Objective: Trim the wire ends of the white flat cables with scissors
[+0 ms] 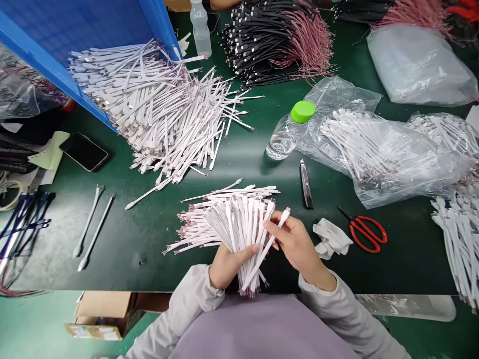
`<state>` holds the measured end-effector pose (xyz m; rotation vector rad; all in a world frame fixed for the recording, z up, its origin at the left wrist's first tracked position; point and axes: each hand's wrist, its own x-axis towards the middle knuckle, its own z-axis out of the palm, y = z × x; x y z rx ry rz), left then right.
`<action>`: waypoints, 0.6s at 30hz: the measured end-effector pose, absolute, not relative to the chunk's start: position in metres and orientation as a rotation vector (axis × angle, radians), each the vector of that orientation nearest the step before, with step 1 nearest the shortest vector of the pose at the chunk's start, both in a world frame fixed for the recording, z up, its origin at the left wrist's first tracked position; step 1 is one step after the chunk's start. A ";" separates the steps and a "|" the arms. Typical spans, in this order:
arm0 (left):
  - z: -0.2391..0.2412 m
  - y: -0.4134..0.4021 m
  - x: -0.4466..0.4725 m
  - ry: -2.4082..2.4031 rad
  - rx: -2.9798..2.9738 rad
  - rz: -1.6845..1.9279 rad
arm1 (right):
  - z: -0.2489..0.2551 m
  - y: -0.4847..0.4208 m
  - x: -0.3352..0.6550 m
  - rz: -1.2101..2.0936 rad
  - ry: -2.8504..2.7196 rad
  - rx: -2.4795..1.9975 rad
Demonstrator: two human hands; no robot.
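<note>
Left hand [228, 264]: grip closed around a bundle [239, 224] of short white cables, at the near edge of the counter [149, 239], about mid-width. Plug ends fan up and away from the person, and the frayed tails hang past the edge toward the lap. Right hand [295, 244]: grip pinches a single cable [261, 259] between thumb and fingers, just below its plug. Key relation: the single cable's long axis runs diagonally, plug up-right and tail down-left. It lies across the right flank of the bundle, touching it, close to parallel with the outer strands. The right hand sits just right of the bundle, and the two hands are near each other but apart. Just beyond the bundle a loose layer [224, 197] of the same cables lies flat, axes running left-right, crosswise to the held ones. Toward the far left corner a big heap [160, 109] spills out of a blue bin [75, 35]. Right of the hands sit a crumpled tissue [331, 239], scissors [364, 232] and a utility knife [307, 184], none of them touched.
</note>
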<state>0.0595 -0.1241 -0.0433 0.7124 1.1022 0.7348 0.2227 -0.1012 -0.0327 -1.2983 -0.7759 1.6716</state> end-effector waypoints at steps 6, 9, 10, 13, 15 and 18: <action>-0.043 -0.123 0.059 1.117 0.810 0.683 | -0.028 -0.099 0.222 1.676 -0.636 -1.226; -0.045 -0.124 0.059 1.160 0.887 0.714 | -0.028 -0.098 0.222 1.738 -0.641 -1.207; -0.045 -0.124 0.059 1.187 0.929 0.734 | -0.029 -0.098 0.222 1.748 -0.643 -1.211; -0.046 -0.124 0.058 1.249 1.070 0.776 | -0.032 -0.098 0.220 1.717 -0.652 -1.251; -0.046 -0.125 0.058 1.256 1.142 0.782 | -0.035 -0.099 0.219 1.683 -0.677 -1.281; -0.046 -0.126 0.057 1.244 1.150 0.764 | -0.039 -0.100 0.219 1.627 -0.765 -1.327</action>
